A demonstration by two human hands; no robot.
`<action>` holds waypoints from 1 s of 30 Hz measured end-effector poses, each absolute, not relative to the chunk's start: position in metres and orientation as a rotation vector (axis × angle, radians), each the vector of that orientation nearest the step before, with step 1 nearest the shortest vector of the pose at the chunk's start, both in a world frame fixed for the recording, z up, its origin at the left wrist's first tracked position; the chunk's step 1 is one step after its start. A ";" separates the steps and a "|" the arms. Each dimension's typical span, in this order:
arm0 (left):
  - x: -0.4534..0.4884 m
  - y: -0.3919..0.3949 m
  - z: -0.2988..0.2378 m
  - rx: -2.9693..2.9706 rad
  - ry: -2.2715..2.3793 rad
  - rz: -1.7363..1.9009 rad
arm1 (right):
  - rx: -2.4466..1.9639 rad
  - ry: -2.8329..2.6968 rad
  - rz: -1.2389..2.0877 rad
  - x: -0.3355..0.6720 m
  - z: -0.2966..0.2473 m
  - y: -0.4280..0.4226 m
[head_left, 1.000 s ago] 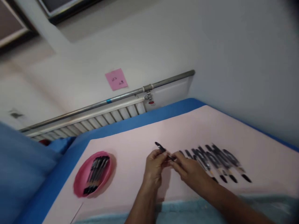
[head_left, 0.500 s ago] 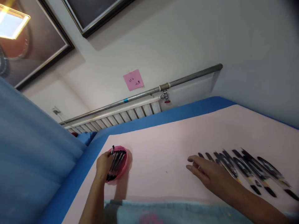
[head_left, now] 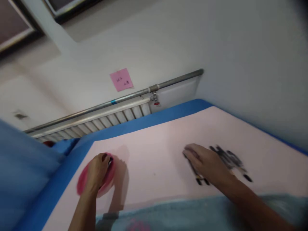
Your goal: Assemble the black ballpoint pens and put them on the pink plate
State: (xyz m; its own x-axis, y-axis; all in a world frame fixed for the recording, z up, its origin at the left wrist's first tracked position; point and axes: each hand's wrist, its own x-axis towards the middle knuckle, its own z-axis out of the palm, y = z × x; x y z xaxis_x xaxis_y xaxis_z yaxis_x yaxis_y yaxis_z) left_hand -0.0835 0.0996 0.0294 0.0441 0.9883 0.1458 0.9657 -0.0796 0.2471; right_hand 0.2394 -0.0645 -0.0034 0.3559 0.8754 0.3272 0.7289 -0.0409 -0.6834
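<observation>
My left hand (head_left: 97, 170) is over a round pink basket (head_left: 83, 179), its fingers curled around something dark, which looks like a brush. It hides most of what lies inside. My right hand (head_left: 204, 160) is bent down to the pale pink table mat, fingers closed on slim dark brushes (head_left: 193, 168). Their black ends stick out below the palm. Right of that hand, several more black-and-silver brushes (head_left: 229, 158) lie loosely side by side, blurred by motion.
The pink mat (head_left: 149, 154) covers a blue tabletop (head_left: 144, 126). Behind it are a radiator (head_left: 117, 117), a metal pipe (head_left: 134, 95) and a pink note (head_left: 121, 79) on the wall. A blue curtain (head_left: 24, 179) hangs at the left.
The view has turned to the right. My right hand has gone from hovering with fingers apart to closing on brushes at the mat. My left hand has moved further over the basket.
</observation>
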 end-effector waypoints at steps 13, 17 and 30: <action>0.156 -0.011 -0.015 2.504 1.237 -0.008 | -1.623 -1.015 0.145 0.270 0.004 -0.079; 0.160 -0.009 -0.024 2.493 1.287 -0.074 | -1.619 -1.034 0.129 0.269 0.006 -0.079; 0.117 0.007 -0.024 2.314 1.372 -0.155 | -1.744 -1.179 0.185 0.265 0.011 -0.080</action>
State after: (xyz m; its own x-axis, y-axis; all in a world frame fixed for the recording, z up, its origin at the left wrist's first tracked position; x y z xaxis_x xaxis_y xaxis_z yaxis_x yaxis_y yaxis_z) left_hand 0.1172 0.0069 -0.0244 0.5007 0.8065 -0.3144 0.8564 -0.4087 0.3156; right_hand 0.2651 -0.0800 0.0114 0.5166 0.7729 0.3684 0.6230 -0.0442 -0.7810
